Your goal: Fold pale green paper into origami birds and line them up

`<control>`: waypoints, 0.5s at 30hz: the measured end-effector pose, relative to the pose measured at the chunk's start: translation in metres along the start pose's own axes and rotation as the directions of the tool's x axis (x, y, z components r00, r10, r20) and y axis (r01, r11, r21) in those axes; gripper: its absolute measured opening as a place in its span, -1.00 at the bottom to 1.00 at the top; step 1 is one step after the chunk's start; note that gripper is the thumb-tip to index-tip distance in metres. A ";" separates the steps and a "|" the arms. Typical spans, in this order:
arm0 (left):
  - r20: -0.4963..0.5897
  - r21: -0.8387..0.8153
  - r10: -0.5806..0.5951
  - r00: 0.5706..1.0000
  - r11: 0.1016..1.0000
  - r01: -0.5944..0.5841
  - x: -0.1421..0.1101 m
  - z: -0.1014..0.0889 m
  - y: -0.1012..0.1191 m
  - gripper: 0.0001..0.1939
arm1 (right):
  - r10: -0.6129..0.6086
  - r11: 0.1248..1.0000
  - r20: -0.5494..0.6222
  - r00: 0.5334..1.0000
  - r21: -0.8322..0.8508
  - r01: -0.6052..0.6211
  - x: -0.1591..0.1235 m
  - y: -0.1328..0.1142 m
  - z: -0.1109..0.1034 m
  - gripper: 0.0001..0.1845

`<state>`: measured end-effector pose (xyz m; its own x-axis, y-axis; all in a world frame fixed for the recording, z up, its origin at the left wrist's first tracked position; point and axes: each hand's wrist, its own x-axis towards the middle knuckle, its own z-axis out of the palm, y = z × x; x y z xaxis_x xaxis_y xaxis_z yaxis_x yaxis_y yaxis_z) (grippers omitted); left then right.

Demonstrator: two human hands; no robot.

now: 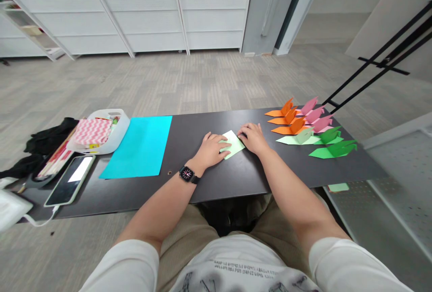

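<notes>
Pale green paper (235,142) lies cornerwise on the counter (189,125); the left hand (211,149), fingers slightly spread, covers its left side; the right hand (253,138) bends at its far right edge, pinch indiscernible.

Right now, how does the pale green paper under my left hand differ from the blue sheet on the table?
The pale green paper looks much smaller than the blue sheet. Your left hand rests on the pale green paper, while neither hand touches the blue sheet. Both lie on the dark table.
</notes>
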<state>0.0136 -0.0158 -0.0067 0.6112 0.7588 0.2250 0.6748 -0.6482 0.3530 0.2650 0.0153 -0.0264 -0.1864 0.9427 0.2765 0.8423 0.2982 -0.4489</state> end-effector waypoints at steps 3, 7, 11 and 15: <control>-0.017 0.030 -0.024 1.000 0.999 0.024 0.001 0.001 0.004 -0.71 | 0.014 1.000 -0.028 1.000 0.017 -0.014 -0.001 0.000 0.000 -0.86; -0.035 0.054 -0.039 0.999 0.998 0.041 0.002 0.001 0.007 -0.67 | -0.021 1.000 0.016 1.000 0.006 0.021 -0.004 -0.006 0.002 -0.66; -0.034 0.056 -0.015 0.999 0.998 0.017 0.003 0.001 0.006 -0.65 | -0.011 1.000 0.049 0.999 -0.012 0.011 -0.005 -0.008 0.005 -0.59; -0.009 0.024 0.068 0.998 0.997 -0.068 0.005 0.003 0.003 -0.60 | 0.017 1.000 0.052 0.999 -0.005 -0.016 -0.005 -0.007 0.007 -0.54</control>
<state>0.0197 -0.0138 -0.0071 0.6517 0.7137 0.2568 0.6419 -0.6993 0.3146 0.2562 0.0097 -0.0307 -0.1984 0.9541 0.2245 0.8478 0.2819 -0.4491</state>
